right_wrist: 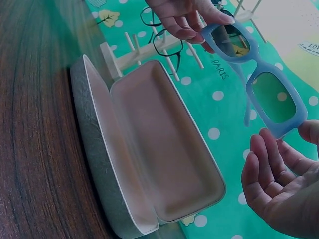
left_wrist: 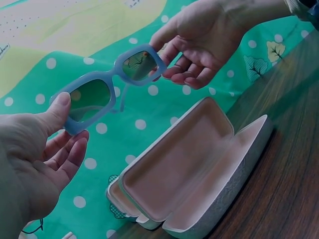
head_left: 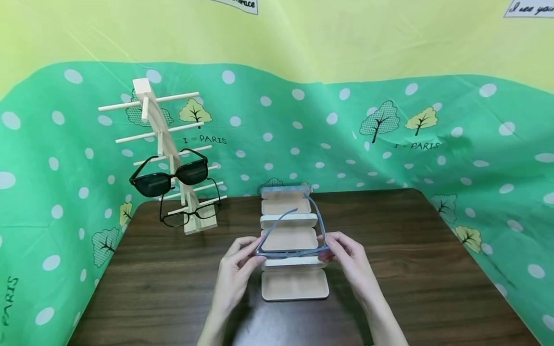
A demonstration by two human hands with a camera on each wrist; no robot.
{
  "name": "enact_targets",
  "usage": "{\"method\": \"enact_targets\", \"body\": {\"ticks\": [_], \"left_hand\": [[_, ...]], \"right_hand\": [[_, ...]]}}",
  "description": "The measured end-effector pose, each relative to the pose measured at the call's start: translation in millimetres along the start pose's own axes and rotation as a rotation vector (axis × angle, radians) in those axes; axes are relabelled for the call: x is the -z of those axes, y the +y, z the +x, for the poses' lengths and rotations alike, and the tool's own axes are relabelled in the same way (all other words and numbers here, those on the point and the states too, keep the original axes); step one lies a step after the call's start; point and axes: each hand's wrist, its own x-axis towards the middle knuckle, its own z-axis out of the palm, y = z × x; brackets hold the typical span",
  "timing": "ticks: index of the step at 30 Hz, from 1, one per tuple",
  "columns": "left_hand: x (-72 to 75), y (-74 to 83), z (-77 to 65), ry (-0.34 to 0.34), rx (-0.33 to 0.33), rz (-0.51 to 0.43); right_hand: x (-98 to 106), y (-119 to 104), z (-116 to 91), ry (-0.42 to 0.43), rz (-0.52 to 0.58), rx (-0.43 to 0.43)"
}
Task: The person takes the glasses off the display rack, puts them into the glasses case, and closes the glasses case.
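Light-blue sunglasses [head_left: 322, 226] are held up by both hands, temples unfolded and pointing away toward the back. My left hand [head_left: 233, 271] pinches the left corner of the frame; in the left wrist view its thumb [left_wrist: 61, 102] lies on the front at the lens edge. At the opposite corner my right hand [head_left: 352, 262] pinches the frame between thumb and fingers, other fingers loosely bent. Below the sunglasses stands the nearest open glasses case [head_left: 295, 286], pinkish inside and bare, with a grey textured shell [right_wrist: 87, 114] in the right wrist view.
Behind it in a row are a second open case [head_left: 289, 239] and a third [head_left: 285, 206]. On the left, a wooden eyewear stand [head_left: 143, 89] carries black sunglasses [head_left: 153, 185] and thin black-framed glasses [head_left: 175, 220]. A dotted green cloth [head_left: 329, 144] hangs behind the dark wooden table [head_left: 424, 269].
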Motion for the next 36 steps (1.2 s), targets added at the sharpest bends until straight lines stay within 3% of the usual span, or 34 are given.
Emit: {"method": "enact_targets", "body": {"ticks": [20,24,30,36], "left_hand": [[-2.4,-0.4,-1.1,0.005,-0.044,0.013],[-2.7,-1.7,-1.3,0.033,-0.074,0.028],[-3.0,-2.8,1.3,0.103,-0.171,0.069],[-2.2,-2.4,0.6,0.140,-0.184,0.069]], "right_hand": [[2.8,-1.3,0.0,0.009,-0.002,0.007],[2.5,-1.9,-0.8,0.008,-0.002,0.003],[3.6,-5.2,-0.4,-0.015,-0.015,0.032],[4.3,-4.5,-2.5,-0.072,-0.086,0.085]]}}
